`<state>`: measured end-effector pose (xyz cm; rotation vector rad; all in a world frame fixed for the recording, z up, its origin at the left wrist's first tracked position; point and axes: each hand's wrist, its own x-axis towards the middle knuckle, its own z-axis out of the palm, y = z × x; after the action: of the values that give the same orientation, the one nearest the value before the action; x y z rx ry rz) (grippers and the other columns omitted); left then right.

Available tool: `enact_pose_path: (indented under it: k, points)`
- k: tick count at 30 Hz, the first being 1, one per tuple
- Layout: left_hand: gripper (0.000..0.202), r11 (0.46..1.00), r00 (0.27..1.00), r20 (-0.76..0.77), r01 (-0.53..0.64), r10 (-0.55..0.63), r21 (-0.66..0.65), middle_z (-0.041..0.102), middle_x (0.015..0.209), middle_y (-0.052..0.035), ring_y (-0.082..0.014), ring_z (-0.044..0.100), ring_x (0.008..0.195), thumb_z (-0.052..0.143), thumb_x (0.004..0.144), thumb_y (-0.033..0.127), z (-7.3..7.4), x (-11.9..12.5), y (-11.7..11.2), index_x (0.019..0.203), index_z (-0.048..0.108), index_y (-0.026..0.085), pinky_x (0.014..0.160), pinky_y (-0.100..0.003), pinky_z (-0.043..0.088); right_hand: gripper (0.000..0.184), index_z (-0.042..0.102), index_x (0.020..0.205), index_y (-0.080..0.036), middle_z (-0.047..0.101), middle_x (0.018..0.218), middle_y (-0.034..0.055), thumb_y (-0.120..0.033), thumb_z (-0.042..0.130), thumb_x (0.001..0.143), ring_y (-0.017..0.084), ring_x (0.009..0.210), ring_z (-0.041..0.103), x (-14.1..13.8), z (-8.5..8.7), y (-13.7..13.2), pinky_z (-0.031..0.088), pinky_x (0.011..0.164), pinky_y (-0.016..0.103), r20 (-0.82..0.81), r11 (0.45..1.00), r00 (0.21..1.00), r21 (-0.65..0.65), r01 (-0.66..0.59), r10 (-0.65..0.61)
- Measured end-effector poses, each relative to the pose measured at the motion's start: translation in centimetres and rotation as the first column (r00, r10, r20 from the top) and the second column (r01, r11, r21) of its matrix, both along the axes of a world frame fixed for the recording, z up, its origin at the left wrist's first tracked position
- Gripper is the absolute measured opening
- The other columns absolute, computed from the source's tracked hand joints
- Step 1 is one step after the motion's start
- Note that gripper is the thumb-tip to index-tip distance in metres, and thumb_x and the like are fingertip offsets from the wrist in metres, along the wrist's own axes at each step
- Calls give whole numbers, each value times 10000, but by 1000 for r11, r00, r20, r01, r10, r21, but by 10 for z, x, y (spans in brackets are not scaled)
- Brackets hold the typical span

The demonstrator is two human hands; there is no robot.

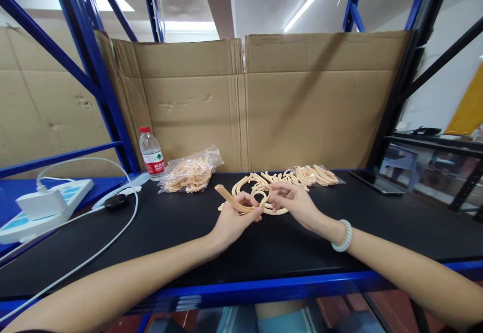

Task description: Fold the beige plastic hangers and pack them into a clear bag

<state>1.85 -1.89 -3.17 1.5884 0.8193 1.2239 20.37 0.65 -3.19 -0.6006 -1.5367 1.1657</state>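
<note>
My left hand (239, 215) is closed round a pale, curved wood-look strip (228, 198), whose broad end points up to the left. My right hand (294, 199) pinches a thin curled piece (269, 194) of the same colour. The two meet near my left fingertips; whether they are joined or separate I cannot tell. Behind and under both hands, several similar curved pieces (249, 178) lie on the black tabletop (302, 252), partly hidden by my fingers.
A plastic bag of pale pieces (190, 172) lies left of the pile, another bag (317, 175) to its right. A red-capped water bottle (151, 154), a power strip (68, 202) with white cables and a dark tablet or phone (377, 182) sit around. Cardboard (320, 101) walls the back.
</note>
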Motion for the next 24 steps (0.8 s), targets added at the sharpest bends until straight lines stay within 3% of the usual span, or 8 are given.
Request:
enact_pose_path:
  k: [3, 6, 10, 12, 14, 18, 21, 24]
  points:
    - [258, 991, 995, 90, -19, 31, -132, 649, 732, -25, -95, 612, 631, 786, 639, 265, 5, -1, 2, 787, 647, 106, 646, -211, 509, 297, 672, 975, -179, 650, 715, 7, -349, 700, 734, 111, 582, 582, 19, 13, 23, 517, 584, 271, 1, 975, 979, 97, 202, -203]
    - [297, 965, 975, 221, 21, 39, -260, 671, 725, -35, -98, 629, 647, 832, 571, 243, 9, -2, 5, 776, 681, 91, 682, -204, 525, 216, 686, 917, -171, 657, 736, 29, -328, 650, 773, 137, 618, 583, 37, 20, 53, 498, 608, 291, 260, 912, 895, 297, 282, -361]
    - [284, 951, 945, 322, 49, 54, -304, 681, 698, -40, -105, 648, 641, 850, 545, 199, 9, -5, 11, 752, 693, 84, 669, -183, 535, 123, 716, 839, -195, 656, 843, 57, -158, 619, 772, 193, 836, 575, 47, 11, 91, 462, 803, 350, 598, 793, 641, 609, 27, -481]
    - [253, 943, 933, 352, 53, 70, -328, 685, 692, -45, -108, 656, 641, 841, 560, 168, 9, -7, 13, 750, 699, 80, 660, -171, 538, 159, 723, 851, -205, 633, 898, 66, -117, 625, 762, 206, 907, 547, 46, 3, 106, 437, 860, 363, 672, 764, 559, 637, -101, -486]
    - [211, 929, 927, 364, 48, 96, -368, 690, 690, -53, -110, 662, 641, 824, 580, 127, 10, -8, 15, 744, 703, 74, 650, -158, 540, 147, 725, 841, -206, 615, 909, 69, -115, 641, 760, 208, 922, 539, 44, -4, 116, 434, 867, 357, 718, 772, 521, 614, -162, -462]
    - [133, 903, 920, 365, 33, 139, -428, 700, 711, -68, -115, 670, 653, 777, 625, 60, 12, -8, 15, 733, 700, 70, 634, -143, 540, 122, 718, 809, -195, 596, 883, 63, -154, 603, 806, 185, 869, 559, 42, -7, 121, 453, 812, 319, 693, 777, 552, 618, -122, -465]
    - [104, 902, 917, 380, 56, 123, -428, 695, 708, -57, -105, 665, 657, 760, 644, 49, 12, -7, 15, 718, 693, 78, 651, -143, 540, 162, 706, 831, -184, 606, 831, 52, -260, 564, 844, 159, 763, 567, 44, 4, 113, 461, 726, 299, 519, 765, 671, 634, 114, -530]
    - [90, 901, 916, 388, 76, 107, -428, 684, 685, -41, -93, 657, 652, 758, 652, 55, 12, -7, 15, 700, 688, 86, 659, -138, 535, 240, 674, 885, -171, 615, 700, 20, -380, 569, 834, 142, 636, 557, 45, 23, 94, 453, 612, 278, 330, 803, 784, 496, 329, -525]
